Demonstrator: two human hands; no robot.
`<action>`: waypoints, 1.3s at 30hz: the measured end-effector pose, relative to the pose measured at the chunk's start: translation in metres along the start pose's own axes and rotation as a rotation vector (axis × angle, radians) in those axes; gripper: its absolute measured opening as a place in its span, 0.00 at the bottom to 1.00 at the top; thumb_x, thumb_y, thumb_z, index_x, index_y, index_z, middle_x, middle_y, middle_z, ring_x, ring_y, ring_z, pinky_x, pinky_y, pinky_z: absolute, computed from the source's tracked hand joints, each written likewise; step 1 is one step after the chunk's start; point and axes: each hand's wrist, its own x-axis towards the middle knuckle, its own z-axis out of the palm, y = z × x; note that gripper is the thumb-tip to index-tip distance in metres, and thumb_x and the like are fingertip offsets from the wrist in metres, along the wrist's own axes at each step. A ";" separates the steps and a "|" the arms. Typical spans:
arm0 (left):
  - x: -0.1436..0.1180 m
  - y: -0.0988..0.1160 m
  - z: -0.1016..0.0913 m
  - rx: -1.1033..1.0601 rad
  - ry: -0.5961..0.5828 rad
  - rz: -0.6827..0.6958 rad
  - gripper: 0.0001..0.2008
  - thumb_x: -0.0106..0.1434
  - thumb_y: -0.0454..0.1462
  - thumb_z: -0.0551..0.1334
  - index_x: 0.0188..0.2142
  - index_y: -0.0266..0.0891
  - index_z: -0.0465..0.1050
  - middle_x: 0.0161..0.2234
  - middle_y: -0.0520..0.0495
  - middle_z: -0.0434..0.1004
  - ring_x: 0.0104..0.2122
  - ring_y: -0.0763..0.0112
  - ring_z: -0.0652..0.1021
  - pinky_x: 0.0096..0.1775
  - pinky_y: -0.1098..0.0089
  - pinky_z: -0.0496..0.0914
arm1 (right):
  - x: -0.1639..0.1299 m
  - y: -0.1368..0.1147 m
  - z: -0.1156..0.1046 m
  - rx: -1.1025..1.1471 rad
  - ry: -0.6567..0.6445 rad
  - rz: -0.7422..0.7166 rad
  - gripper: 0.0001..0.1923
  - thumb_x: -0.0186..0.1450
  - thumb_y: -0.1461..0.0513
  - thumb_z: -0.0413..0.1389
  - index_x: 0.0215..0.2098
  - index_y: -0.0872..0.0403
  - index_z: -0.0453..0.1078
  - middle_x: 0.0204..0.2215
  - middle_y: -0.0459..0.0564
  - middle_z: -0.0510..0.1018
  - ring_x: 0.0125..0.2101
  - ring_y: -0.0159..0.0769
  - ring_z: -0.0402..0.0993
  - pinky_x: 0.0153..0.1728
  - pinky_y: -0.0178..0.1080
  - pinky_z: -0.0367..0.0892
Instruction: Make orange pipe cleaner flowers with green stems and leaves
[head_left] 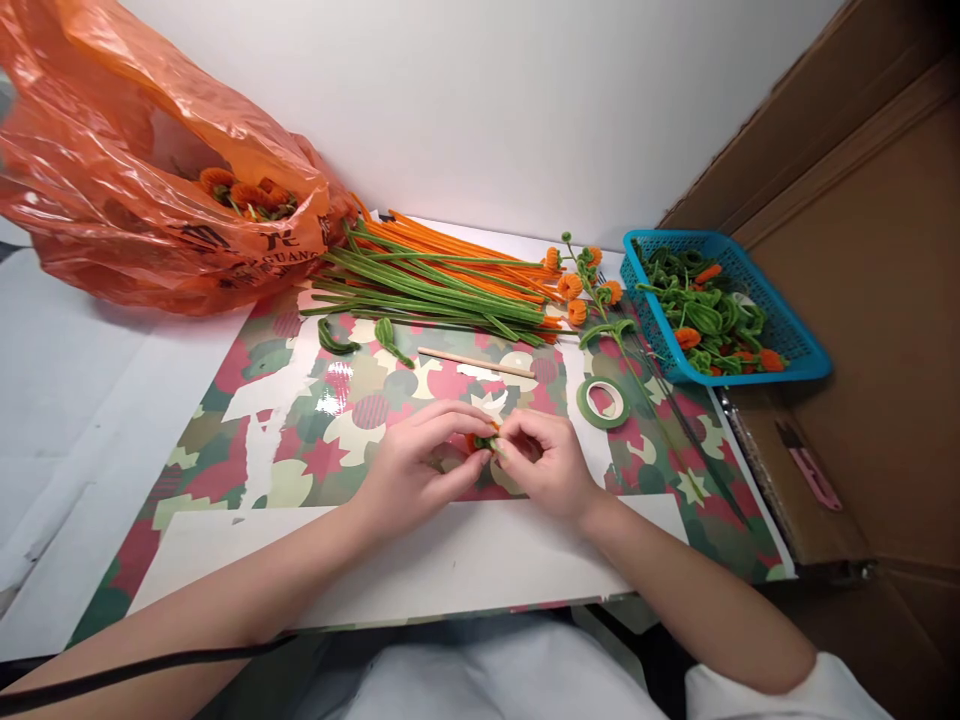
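Both hands, left hand [420, 465] and right hand [544, 462], pinch a small orange-green flower piece [484, 440] mid-mat, near the front edge. Risk: it looks tiny, so fingertips may slip and the wrap unravel.

We look down at our two hands meeting over a patterned mat [300, 450] on the counter [75, 400]. Our left hand [420, 465] and right hand [547, 462] pinch a small orange and green piece [484, 440] between their fingertips. Beyond lie green and orange pipe cleaners [442, 275], a wooden stick [474, 362], a roll of green tape [604, 402], a blue basket [787, 345] and an orange plastic bag [135, 150].
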 end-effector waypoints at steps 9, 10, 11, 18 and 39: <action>0.001 -0.003 0.000 0.044 0.036 0.059 0.08 0.60 0.31 0.62 0.39 0.41 0.75 0.40 0.43 0.77 0.38 0.68 0.79 0.32 0.74 0.77 | 0.005 -0.002 -0.004 0.341 -0.075 0.341 0.10 0.55 0.57 0.62 0.27 0.56 0.72 0.19 0.44 0.72 0.19 0.27 0.65 0.21 0.32 0.61; 0.001 -0.003 -0.001 0.077 0.036 0.083 0.08 0.60 0.31 0.62 0.39 0.41 0.75 0.40 0.44 0.78 0.38 0.68 0.79 0.33 0.73 0.77 | 0.006 -0.002 -0.005 0.385 -0.100 0.376 0.12 0.55 0.56 0.63 0.27 0.56 0.71 0.19 0.43 0.71 0.19 0.27 0.64 0.20 0.32 0.60; 0.001 -0.003 -0.001 0.108 0.034 0.103 0.08 0.60 0.31 0.62 0.39 0.41 0.75 0.40 0.44 0.78 0.38 0.68 0.79 0.34 0.72 0.77 | 0.007 -0.002 -0.005 0.422 -0.121 0.406 0.13 0.54 0.54 0.63 0.26 0.56 0.70 0.18 0.43 0.71 0.19 0.26 0.63 0.20 0.31 0.60; 0.000 -0.003 0.000 0.143 0.046 0.161 0.07 0.61 0.31 0.61 0.39 0.41 0.74 0.39 0.42 0.79 0.38 0.67 0.80 0.36 0.69 0.77 | 0.008 0.004 -0.003 0.592 -0.222 0.439 0.22 0.54 0.48 0.64 0.25 0.56 0.65 0.16 0.37 0.62 0.16 0.21 0.53 0.18 0.30 0.50; 0.090 0.006 -0.180 0.873 0.661 -0.208 0.14 0.64 0.37 0.57 0.47 0.35 0.72 0.44 0.42 0.79 0.42 0.63 0.79 0.45 0.65 0.74 | 0.013 0.029 0.012 0.537 0.032 0.282 0.20 0.56 0.52 0.60 0.42 0.55 0.69 0.28 0.42 0.66 0.20 0.23 0.58 0.21 0.31 0.57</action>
